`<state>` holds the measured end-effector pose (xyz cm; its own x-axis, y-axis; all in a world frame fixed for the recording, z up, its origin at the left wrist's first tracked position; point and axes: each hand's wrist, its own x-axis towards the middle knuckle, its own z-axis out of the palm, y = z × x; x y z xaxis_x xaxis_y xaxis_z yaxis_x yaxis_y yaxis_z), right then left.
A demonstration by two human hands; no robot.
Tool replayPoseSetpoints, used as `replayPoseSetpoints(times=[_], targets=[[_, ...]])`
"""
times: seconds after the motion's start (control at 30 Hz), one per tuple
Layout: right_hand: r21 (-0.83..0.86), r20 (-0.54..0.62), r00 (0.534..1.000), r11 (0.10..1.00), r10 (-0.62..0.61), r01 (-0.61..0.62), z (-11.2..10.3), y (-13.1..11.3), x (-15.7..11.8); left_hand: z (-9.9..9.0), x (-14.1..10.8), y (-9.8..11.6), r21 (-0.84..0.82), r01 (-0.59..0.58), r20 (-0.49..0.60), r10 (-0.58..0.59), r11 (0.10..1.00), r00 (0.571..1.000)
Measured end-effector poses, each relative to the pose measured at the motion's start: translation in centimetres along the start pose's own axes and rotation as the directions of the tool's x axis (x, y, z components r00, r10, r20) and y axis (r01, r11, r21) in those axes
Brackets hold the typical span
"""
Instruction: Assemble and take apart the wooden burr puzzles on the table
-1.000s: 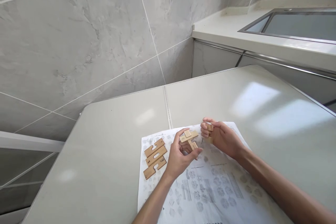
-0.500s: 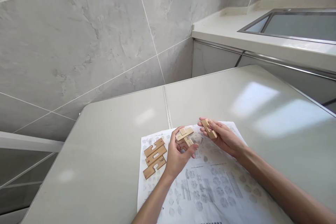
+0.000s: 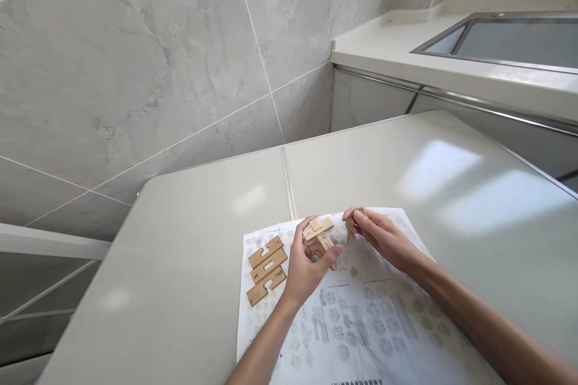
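Pale interlocked wooden puzzle pieces (image 3: 318, 230) sit between the thumb and fingers of my left hand (image 3: 303, 271), above the printed sheet. Just to the right, my right hand (image 3: 383, 234) is closed on a notched wooden puzzle piece (image 3: 360, 212); only a small end of it shows past the fingers. A gap separates the two hands. Three flat, darker wooden pieces lie side by side left of my left hand: one with a hooked cutout (image 3: 266, 252), one with an oval slot (image 3: 269, 266) and one with a notch (image 3: 266, 286). Handwritten marks show on them.
A large printed paper sheet (image 3: 352, 325) lies under the hands on a pale glossy table (image 3: 189, 264) with a seam (image 3: 287, 180). Beyond it are a grey tiled wall (image 3: 135, 72) and, at right, a white counter (image 3: 374, 48) with a sink (image 3: 519, 42).
My right hand has turned its notched piece, so the fingers now hide most of it. My left hand and the flat pieces stay nearly the same.
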<state>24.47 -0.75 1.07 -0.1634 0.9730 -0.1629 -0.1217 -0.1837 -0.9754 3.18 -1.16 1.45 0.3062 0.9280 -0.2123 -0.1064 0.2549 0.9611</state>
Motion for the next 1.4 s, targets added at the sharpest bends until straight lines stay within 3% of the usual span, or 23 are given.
replayPoseSetpoints(times=[0.13,0.4,0.7,0.87,1.1,1.4], targets=[[-0.136,-0.036,0.998,0.99,-0.043,0.038,0.0,0.1,-0.1,0.0,0.0,0.1,0.004,-0.003,-0.002,0.003,1.0,1.0],[-0.097,0.014,1.0,0.995,-0.016,0.017,0.3,-0.7,-0.3,0.2,0.0,0.2,-0.019,0.003,-0.015,-0.003,1.0,1.0],[-0.03,0.041,0.99,0.991,-0.132,0.133,0.3,0.7,0.4,0.3,-0.1,0.7,0.024,0.009,-0.086,-0.007,1.0,0.996],[-0.109,0.075,0.964,0.959,-0.254,0.261,0.4,1.1,0.6,0.4,-0.3,0.5,0.075,0.004,-0.101,0.004,0.997,0.995],[-0.179,0.072,0.956,0.939,-0.285,0.293,0.8,0.7,0.1,0.1,-0.2,-0.1,0.167,-0.007,-0.09,0.023,0.986,0.996],[-0.401,0.097,0.919,0.83,-0.383,0.388,0.5,0.7,0.1,0.0,-0.2,0.0,0.256,-0.03,-0.066,0.048,0.966,0.997]])
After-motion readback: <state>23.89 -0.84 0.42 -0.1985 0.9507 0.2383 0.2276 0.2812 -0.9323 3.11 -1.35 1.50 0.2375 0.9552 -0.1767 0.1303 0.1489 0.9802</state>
